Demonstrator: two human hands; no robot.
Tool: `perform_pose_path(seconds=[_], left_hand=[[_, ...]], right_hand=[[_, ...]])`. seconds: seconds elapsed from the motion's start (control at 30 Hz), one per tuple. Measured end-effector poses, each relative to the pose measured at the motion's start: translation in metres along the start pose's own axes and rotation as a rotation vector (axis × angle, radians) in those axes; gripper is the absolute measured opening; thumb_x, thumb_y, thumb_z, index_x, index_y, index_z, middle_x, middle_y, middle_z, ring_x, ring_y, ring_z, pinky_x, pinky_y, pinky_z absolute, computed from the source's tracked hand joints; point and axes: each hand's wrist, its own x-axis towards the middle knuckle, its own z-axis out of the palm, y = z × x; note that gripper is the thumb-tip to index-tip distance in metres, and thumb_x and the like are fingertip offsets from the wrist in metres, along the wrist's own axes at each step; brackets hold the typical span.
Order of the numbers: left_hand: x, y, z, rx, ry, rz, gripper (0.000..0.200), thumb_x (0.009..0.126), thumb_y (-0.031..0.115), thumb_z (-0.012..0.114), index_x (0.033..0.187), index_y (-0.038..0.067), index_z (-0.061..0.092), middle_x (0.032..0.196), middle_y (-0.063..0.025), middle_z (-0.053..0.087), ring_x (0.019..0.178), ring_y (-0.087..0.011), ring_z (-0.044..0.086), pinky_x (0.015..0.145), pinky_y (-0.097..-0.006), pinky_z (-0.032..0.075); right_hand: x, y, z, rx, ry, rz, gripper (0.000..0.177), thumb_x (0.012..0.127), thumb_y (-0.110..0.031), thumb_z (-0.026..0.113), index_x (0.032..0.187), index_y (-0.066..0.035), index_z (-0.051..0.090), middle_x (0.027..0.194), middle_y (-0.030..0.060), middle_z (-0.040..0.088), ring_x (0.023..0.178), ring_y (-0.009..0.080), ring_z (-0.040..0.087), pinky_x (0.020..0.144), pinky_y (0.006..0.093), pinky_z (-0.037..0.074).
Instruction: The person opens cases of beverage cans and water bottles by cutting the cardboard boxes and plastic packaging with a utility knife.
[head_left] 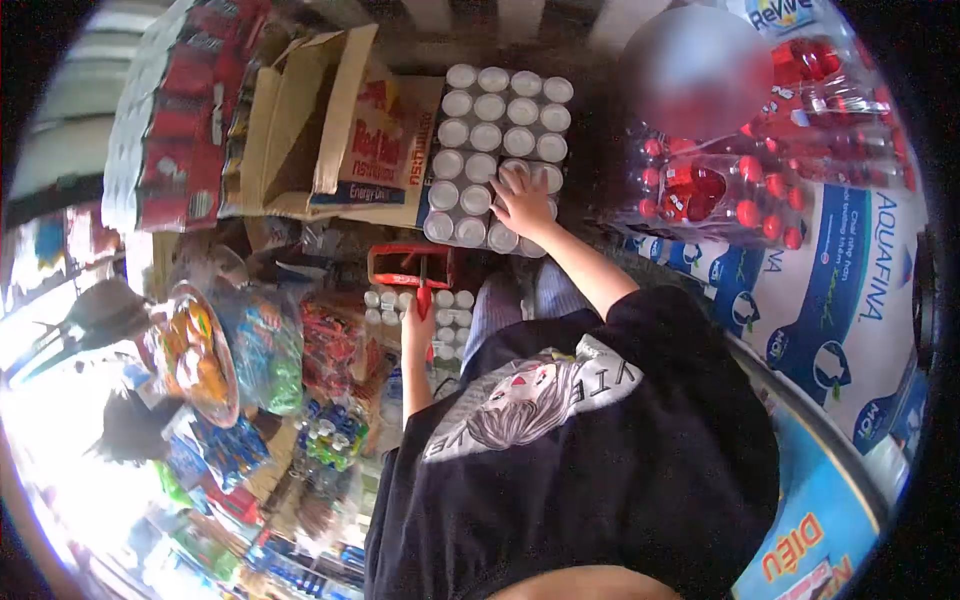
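Fingers spread, my right hand (522, 203) rests on the white round tops of a block of packed cans (488, 135). Below and left of that block, my left hand (418, 325) is closed around the handle of a red tool (424, 292). The tool is partly hidden, and its exact kind is hard to make out. A red rectangular frame (412, 264) lies at its upper end. Under my left hand sits a second, lower group of white-topped cans (455, 325). An opened Red Bull cardboard box (375, 140) stands directly left of the can block.
Shrink-wrapped red cans (180, 130) are stacked at the upper left. Packs of red bottles (720, 195) and white-blue Aquafina packs (850, 290) stand on the right. Bagged goods (265, 345) crowd the left. A blue panel (815, 500) edges the lower right.
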Motion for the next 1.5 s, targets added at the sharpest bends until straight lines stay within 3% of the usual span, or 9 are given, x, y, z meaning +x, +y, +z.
perform_pose_path(seconds=[0.07, 0.13, 0.27, 0.37, 0.7, 1.13, 1.3, 1.4, 1.5], left_hand=[[-0.021, -0.001, 0.002, -0.021, -0.008, -0.082, 0.033, 0.069, 0.024, 0.049, 0.089, -0.002, 0.043, 0.076, -0.0238, 0.049, 0.074, -0.0348, 0.049, 0.061, -0.0364, 0.038], [-0.03, -0.028, 0.017, -0.032, 0.148, 0.066, 0.033, 0.069, 0.025, 0.049, 0.089, -0.001, 0.042, 0.076, -0.0236, 0.049, 0.074, -0.0361, 0.048, 0.06, -0.038, 0.037], [-0.055, -0.022, 0.031, -0.087, 0.147, -0.088, 0.035, 0.068, 0.025, 0.049, 0.091, -0.001, 0.042, 0.077, -0.0234, 0.049, 0.076, -0.0372, 0.047, 0.062, -0.038, 0.037], [-0.066, -0.037, 0.057, -0.173, 0.137, -0.108, 0.032, 0.068, 0.023, 0.049, 0.09, 0.001, 0.043, 0.077, -0.0231, 0.049, 0.076, -0.0367, 0.047, 0.062, -0.0374, 0.037], [-0.114, -0.032, 0.114, -0.294, 0.215, -0.117, 0.023, 0.068, 0.019, 0.048, 0.082, 0.0, 0.042, 0.073, -0.0228, 0.049, 0.074, -0.0369, 0.047, 0.059, -0.0372, 0.037], [-0.158, -0.04, 0.15, -0.398, 0.245, -0.386, 0.025, 0.068, 0.02, 0.05, 0.084, 0.002, 0.043, 0.069, -0.0182, 0.05, 0.067, -0.0331, 0.049, 0.057, -0.0338, 0.038], [-0.171, -0.04, 0.157, -0.414, 0.352, -0.337, 0.025, 0.068, 0.019, 0.05, 0.086, 0.002, 0.043, 0.065, -0.0155, 0.05, 0.059, -0.0267, 0.05, 0.054, -0.0315, 0.038], [-0.175, -0.024, 0.15, -0.475, 0.325, -0.409, 0.025, 0.069, 0.018, 0.05, 0.088, 0.003, 0.044, 0.063, -0.0112, 0.049, 0.051, -0.0185, 0.049, 0.049, -0.0287, 0.038], [-0.177, -0.03, 0.156, -0.514, 0.36, -0.441, 0.026, 0.069, 0.018, 0.05, 0.089, 0.003, 0.044, 0.062, -0.0103, 0.05, 0.05, -0.0171, 0.048, 0.047, -0.0268, 0.037]], right_hand=[[-0.021, 0.002, -0.009, -0.018, -0.027, -0.049, 0.042, 0.067, -0.032, 0.05, 0.103, -0.013, 0.041, 0.103, 0.0078, 0.038, 0.101, 0.025, 0.034, 0.08, 0.0552, 0.018], [-0.037, 0.012, -0.015, -0.016, -0.116, -0.061, 0.04, 0.066, -0.031, 0.051, 0.1, -0.014, 0.043, 0.1, 0.007, 0.039, 0.096, 0.0244, 0.036, 0.08, 0.053, 0.02], [-0.058, 0.041, -0.03, -0.064, -0.187, -0.324, 0.027, 0.067, -0.025, 0.049, 0.091, -0.014, 0.048, 0.091, 0.0037, 0.044, 0.09, 0.0204, 0.041, 0.078, 0.0493, 0.023], [-0.055, 0.054, -0.034, -0.046, -0.177, -0.451, 0.012, 0.065, -0.011, 0.041, 0.071, -0.014, 0.052, 0.072, -0.0036, 0.049, 0.079, 0.012, 0.045, 0.07, 0.0423, 0.027], [-0.066, 0.09, -0.044, 0.059, -0.473, -0.849, 0.02, 0.06, -0.006, 0.042, 0.078, -0.01, 0.049, 0.071, 0.001, 0.047, 0.074, 0.0163, 0.045, 0.064, 0.0313, 0.031], [-0.034, 0.086, -0.014, 0.091, -1.159, -0.911, 0.039, 0.055, 0.002, 0.043, 0.092, -0.008, 0.049, 0.074, 0.0165, 0.053, 0.071, 0.0309, 0.05, 0.062, 0.0376, 0.04], [-0.029, 0.081, -0.002, -0.081, -1.318, -0.954, 0.039, 0.057, 0.0, 0.046, 0.095, -0.011, 0.05, 0.083, 0.0131, 0.053, 0.079, 0.0274, 0.05, 0.068, 0.0343, 0.04], [-0.044, 0.099, 0.017, -0.868, -1.622, -1.09, 0.029, 0.06, -0.012, 0.054, 0.089, -0.009, 0.054, 0.088, 0.0085, 0.054, 0.081, 0.0224, 0.051, 0.069, 0.0344, 0.039], [-0.055, 0.135, 0.027, -0.925, -1.398, -1.065, 0.03, 0.059, -0.019, 0.056, 0.087, -0.009, 0.054, 0.091, 0.007, 0.053, 0.085, 0.0211, 0.05, 0.074, 0.0384, 0.035]])
